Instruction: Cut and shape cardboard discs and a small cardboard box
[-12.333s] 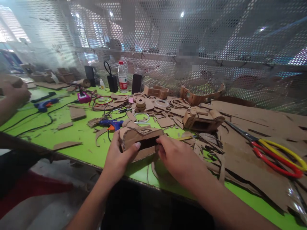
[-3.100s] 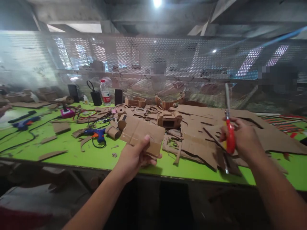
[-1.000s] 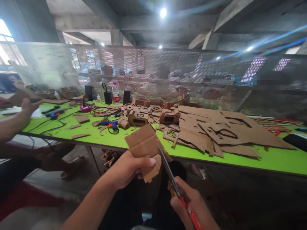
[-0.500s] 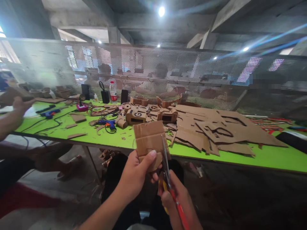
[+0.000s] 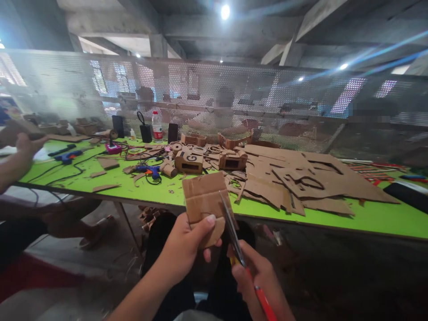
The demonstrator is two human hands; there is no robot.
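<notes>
Head view: a folded cardboard piece (image 5: 204, 196) is held upright in mid-air, just in front of the near edge of a green table (image 5: 368, 219), and is pinched between the thumb and fingers of the left hand (image 5: 185, 252). Red-handled scissors (image 5: 230, 227) are gripped in the right hand (image 5: 259, 278), with the blades laid against the piece's right edge. The left thumb lies just beside the blades, so a nick seems possible. Being unsupported, the cardboard could also bend and the cut could wander. The table is strewn with cardboard scraps (image 5: 301, 183).

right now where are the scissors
Head view, low centre: the scissors are in the right hand, blades at the right edge of the cardboard piece in the left hand.
</notes>
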